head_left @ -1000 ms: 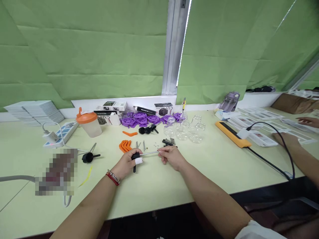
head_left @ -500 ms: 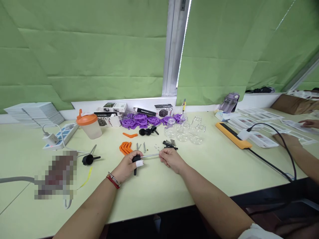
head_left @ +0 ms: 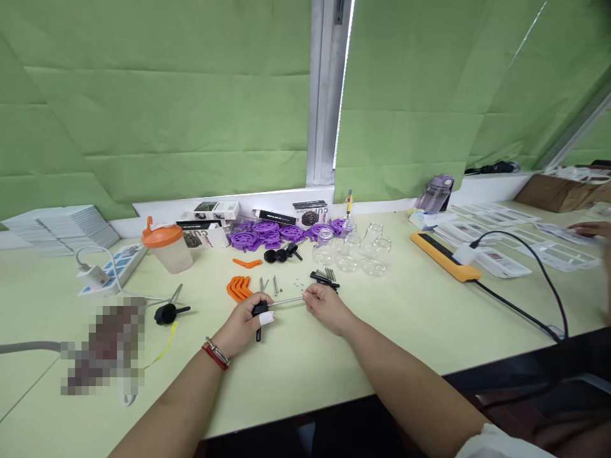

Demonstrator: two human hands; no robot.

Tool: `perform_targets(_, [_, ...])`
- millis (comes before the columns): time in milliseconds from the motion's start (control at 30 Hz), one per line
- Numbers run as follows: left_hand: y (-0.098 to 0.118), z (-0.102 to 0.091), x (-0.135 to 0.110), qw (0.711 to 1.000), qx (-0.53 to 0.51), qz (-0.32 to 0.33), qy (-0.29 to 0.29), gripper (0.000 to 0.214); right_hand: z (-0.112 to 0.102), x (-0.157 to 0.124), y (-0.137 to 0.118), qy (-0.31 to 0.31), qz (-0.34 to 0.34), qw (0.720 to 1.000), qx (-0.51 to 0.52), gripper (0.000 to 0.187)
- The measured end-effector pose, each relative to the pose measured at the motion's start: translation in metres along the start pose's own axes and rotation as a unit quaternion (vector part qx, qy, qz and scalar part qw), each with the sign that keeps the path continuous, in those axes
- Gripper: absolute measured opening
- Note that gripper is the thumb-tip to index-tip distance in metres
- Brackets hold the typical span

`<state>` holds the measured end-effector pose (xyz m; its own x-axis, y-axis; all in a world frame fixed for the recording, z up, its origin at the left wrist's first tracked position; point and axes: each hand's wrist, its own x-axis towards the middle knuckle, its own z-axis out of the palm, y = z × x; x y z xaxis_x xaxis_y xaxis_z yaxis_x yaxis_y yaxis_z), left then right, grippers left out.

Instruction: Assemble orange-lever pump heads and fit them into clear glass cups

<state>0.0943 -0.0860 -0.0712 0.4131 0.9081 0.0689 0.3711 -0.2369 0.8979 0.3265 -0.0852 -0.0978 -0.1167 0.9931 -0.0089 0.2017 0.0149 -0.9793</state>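
- Left hand [head_left: 245, 322] clamps the black part [head_left: 260, 309], probably steadying it.
- Right hand [head_left: 327, 309] pinches the metal rod [head_left: 287, 301] at the part's three o'clock, seemingly supporting it.
- Springs [head_left: 330, 274] lie at that hand's twelve o'clock, perhaps for reach.

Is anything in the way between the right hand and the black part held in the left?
Nothing visible blocks it: only a thin metal rod spans the gap from the black part in the left hand to the right hand. The metal pins lie beyond it on the table.
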Motion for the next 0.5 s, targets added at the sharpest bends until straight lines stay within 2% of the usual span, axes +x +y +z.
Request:
perform_targets(200, [0.001, 0.000, 0.000, 1.000, -0.004, 0.012, -0.007, 0.024, 0.000, 0.000, 0.000, 0.008, -0.028, 0.999, -0.037, 0.039])
perform_targets(333, [0.002, 0.000, 0.000, 1.000, -0.002, 0.011, -0.009, 0.024, 0.002, 0.001, 0.000, 0.002, -0.003, 1.000, -0.022, 0.042])
perform_targets(500, [0.002, 0.000, 0.001, 1.000, 0.010, 0.005, -0.009, 0.025, 0.002, -0.003, -0.010, -0.013, 0.051, 0.998, 0.045, 0.036])
